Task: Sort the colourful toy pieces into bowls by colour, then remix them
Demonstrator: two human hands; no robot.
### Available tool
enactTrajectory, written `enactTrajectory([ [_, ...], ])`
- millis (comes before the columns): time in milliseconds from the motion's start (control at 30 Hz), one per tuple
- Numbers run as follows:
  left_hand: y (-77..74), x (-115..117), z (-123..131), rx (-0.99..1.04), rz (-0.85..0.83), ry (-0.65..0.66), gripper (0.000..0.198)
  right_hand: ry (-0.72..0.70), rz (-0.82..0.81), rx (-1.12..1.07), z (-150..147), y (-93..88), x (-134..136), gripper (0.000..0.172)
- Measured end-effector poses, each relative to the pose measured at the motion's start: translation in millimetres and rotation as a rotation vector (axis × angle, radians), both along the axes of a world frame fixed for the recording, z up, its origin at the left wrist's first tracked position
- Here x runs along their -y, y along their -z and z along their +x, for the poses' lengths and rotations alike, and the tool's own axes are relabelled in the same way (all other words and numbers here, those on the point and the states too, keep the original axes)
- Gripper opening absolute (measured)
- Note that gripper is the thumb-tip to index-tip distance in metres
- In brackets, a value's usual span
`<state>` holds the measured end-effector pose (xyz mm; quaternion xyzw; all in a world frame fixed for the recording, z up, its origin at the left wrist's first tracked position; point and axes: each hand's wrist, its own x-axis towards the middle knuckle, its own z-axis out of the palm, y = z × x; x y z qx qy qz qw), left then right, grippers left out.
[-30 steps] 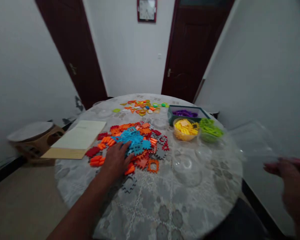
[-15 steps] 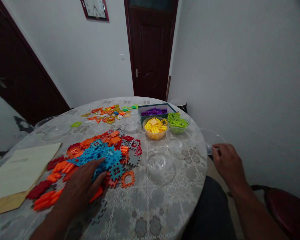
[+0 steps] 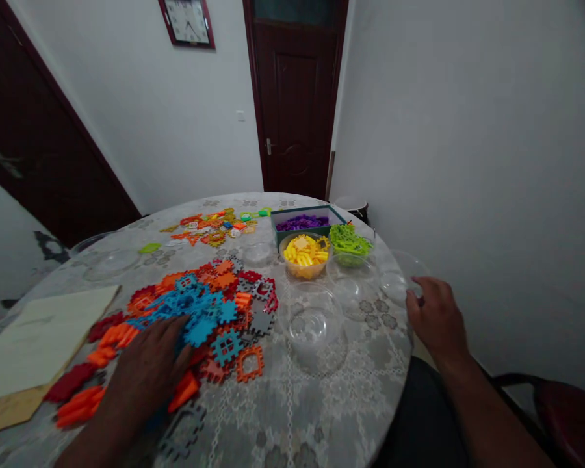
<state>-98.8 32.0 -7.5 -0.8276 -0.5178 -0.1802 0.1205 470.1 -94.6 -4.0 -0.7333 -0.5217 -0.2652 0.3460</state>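
My left hand (image 3: 151,364) lies over the near side of a heap of blue plastic building pieces (image 3: 202,312). Its thumb stands apart from the fingers, and the fingertips touch the blue pieces. Around and beneath them spread orange pieces (image 3: 250,364), red pieces (image 3: 72,382) and grey pieces (image 3: 184,429). At the table's right edge, my right hand (image 3: 436,312) pinches the rim of a clear plastic bowl (image 3: 394,286) between thumb and fingers. The bowl is tilted, and I see nothing inside it.
Clear bowls (image 3: 316,328) stand mid-table. Beyond them are a bowl of yellow pieces (image 3: 306,255), green pieces (image 3: 350,242) in a bowl, and a box of purple pieces (image 3: 302,222). Mixed pieces (image 3: 214,226) lie at the back; a paper pad (image 3: 34,344) lies left.
My right hand has brought the clear bowl slightly left, over the table edge. My left hand has drawn back a little toward me across the blue heap, and some blue pieces have shifted.
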Motion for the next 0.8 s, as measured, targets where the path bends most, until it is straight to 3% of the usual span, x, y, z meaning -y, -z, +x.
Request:
enactTrajectory([
  [67, -4.5, 2, 1, -0.024, -0.03, -0.041, 0.042, -0.021, 0.049, -0.01, -20, -14.2, 8, 0.031],
  [133, -11.6, 3, 5, -0.035, -0.059, -0.063, 0.042, -0.157, 0.04, -0.06, -49, -29.2, 14, 0.027],
  [267, -22.7, -5, 15, -0.061, -0.12, -0.122, 0.043, -0.702, -0.159, -0.164, -133, -49.8, 22, 0.023],
  [333, -24.9, -13, 15, -0.048, -0.136, -0.175, 0.04, -1.009, -0.294, -0.123, -183, -52.0, 22, 0.034],
  [400, -25.8, -20, 14, -0.056, -0.155, -0.223, 0.04, -1.192, -0.45, -0.058, -233, -48.2, 16, 0.046],
  [500, -25.4, -27, 12, -0.079, -0.19, -0.27, 0.042, -1.221, -0.599, 0.046, -294, -32.2, -9, 0.05],
  [600, -23.4, -29, 12, -0.082, -0.225, -0.282, 0.042, -1.143, -0.617, 0.119, -330, -10.7, -38, 0.047],
  [800, -21.6, -15, 14, -0.068, -0.222, -0.133, 0.038, -1.019, -0.503, 0.094, -338, 22.5, -63, 0.042],
])
